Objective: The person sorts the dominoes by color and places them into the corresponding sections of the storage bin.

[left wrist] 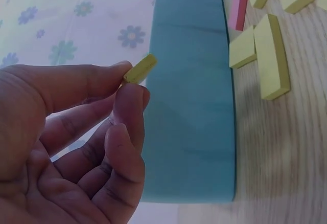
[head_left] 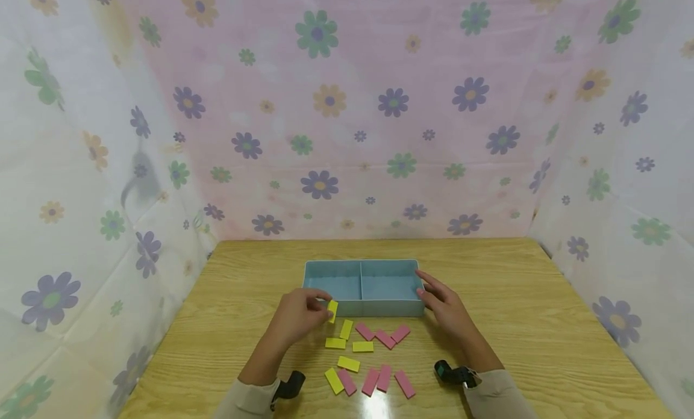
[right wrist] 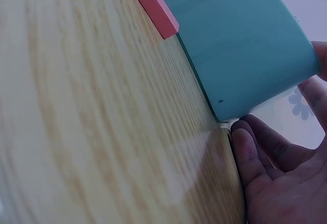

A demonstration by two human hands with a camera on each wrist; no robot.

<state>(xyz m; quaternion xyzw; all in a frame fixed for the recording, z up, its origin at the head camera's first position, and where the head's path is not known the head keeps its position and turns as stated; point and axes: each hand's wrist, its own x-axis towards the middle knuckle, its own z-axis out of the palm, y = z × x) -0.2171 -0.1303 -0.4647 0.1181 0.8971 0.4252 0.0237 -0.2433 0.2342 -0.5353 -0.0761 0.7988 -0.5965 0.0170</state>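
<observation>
On the wooden surface (head_left: 542,322), the left hand (head_left: 295,318) pinches a small yellow rectangular block (head_left: 332,310) at the pale blue two-compartment plastic tray (head_left: 362,309)'s lower-left edge; the right hand (head_left: 447,307), fingers spread, touches its right edge.

Blocks (head_left: 362,347) crowd the table before the tray (head_left: 362,307).

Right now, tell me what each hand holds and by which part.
The left hand pinches a yellow block by one end, between thumb and fingertips. The right hand holds nothing; it rests against the blue tray.
</observation>
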